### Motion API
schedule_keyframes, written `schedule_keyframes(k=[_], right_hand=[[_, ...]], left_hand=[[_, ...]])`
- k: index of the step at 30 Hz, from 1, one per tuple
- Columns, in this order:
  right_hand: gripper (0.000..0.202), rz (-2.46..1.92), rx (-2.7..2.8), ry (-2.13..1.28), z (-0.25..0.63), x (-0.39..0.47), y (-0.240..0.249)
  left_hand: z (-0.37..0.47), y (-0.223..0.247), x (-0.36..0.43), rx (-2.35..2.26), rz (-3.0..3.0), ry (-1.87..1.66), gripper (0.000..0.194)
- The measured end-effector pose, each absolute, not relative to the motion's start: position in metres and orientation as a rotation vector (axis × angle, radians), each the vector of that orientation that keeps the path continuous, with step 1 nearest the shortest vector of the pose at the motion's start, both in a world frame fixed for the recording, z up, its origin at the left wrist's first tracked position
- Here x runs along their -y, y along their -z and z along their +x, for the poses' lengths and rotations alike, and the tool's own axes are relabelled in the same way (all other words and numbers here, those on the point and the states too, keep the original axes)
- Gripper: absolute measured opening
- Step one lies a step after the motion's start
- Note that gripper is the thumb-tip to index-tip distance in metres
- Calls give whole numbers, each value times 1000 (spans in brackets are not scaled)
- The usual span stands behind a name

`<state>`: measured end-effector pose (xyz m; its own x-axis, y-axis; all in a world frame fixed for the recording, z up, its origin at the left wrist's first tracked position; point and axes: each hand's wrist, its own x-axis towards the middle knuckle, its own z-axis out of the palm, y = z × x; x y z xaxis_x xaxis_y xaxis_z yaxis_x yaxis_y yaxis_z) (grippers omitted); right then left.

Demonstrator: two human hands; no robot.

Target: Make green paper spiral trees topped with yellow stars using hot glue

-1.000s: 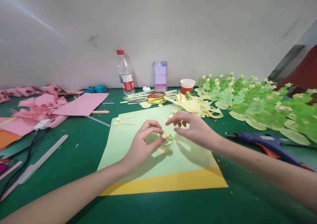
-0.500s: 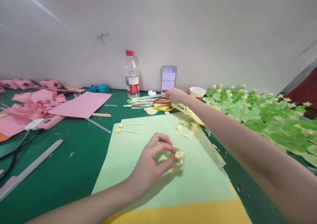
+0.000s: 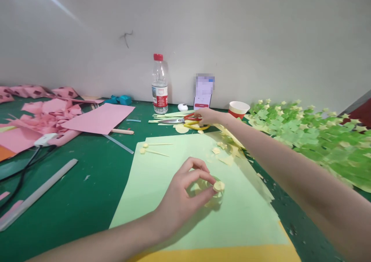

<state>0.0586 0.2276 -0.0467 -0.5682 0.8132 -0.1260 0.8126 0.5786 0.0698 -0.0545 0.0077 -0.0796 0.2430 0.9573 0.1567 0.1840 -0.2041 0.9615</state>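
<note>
My left hand [image 3: 188, 194] is over the pale green paper [image 3: 162, 188], thumb and index finger pinched on a small pale yellow paper disc [image 3: 219, 186]. Beneath and behind it is a round, pale, see-through shape that I cannot make out. My right hand [image 3: 210, 117] reaches to the back, its fingers closed at the red handle of the scissors [image 3: 175, 121]. These lie with blades pointing left on light green paper strips [image 3: 158, 117]. Two thin pale yellow paper pieces with round heads [image 3: 145, 148] lie on the sheet's far left corner.
Behind stand a water bottle [image 3: 160, 94], a phone [image 3: 203, 96] and a paper cup [image 3: 239, 108]. Green and yellow paper stars [image 3: 307, 134] heap up on the right, yellow scraps [image 3: 227, 152] nearer. Leftward are pink paper [image 3: 100, 119], a cable plug [image 3: 45, 139] and a glue stick [image 3: 40, 194].
The whole view has shifted slightly. My right hand has come down a little onto the scissors' red handle. My left hand keeps its pinch on the yellow paper disc.
</note>
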Motion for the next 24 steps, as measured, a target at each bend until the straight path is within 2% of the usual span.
schedule_keyframes(k=[13, 20, 24], right_hand=[[30, 1521, -2953, -122, 56, -224, 57], [30, 1919, -3030, 172, 58, -221, 42], [28, 1933, -3070, 486, 47, -220, 27]], left_hand=[[-55, 81, -7, -1096, 1655, -1086, 8], [-55, 79, -6, -1126, 1695, -1082, 10], [-56, 79, -6, -1121, 1712, -1081, 8]])
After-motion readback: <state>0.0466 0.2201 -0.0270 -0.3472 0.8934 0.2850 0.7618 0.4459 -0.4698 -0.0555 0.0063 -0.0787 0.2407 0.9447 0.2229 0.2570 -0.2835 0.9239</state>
